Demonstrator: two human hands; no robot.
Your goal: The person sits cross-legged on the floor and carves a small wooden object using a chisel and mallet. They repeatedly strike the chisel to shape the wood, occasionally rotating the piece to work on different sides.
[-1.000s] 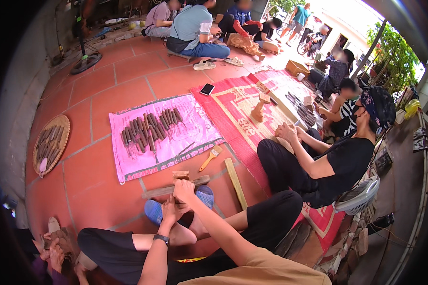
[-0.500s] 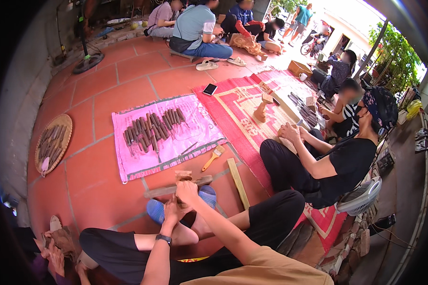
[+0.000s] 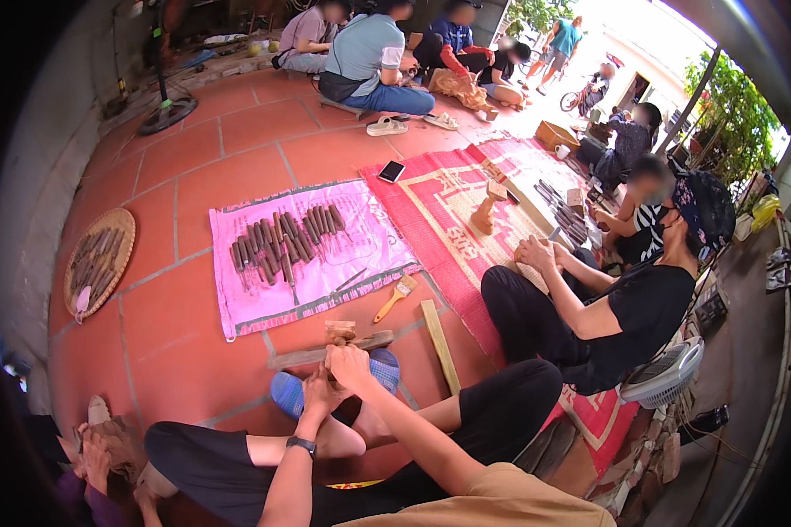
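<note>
Both my hands meet low in the middle, over my feet in blue slippers point(image 3: 287, 393). A small brown wood carving point(image 3: 340, 330) juts out beyond them, lying across a weathered wooden bar point(image 3: 360, 342). My left hand point(image 3: 320, 395), with a dark watch on its wrist, is closed around the near part of the carving. Just above and to the right, my right hand point(image 3: 350, 366) is closed in a fist against the carving. What it grips is hidden by the fingers.
Ahead, a pink cloth point(image 3: 312, 281) bears several wood-handled carving tools point(image 3: 277, 241). Near it lie a flat paintbrush point(image 3: 396, 297) and a wooden strip point(image 3: 439, 347). A round basket point(image 3: 125, 235) of tools sits left. On the right, a person point(image 3: 624, 290) works on a red mat point(image 3: 431, 211).
My right hand has shifted slightly and its fist has turned over the carving. My left hand stays nearly in place. The whole view has moved a little.
</note>
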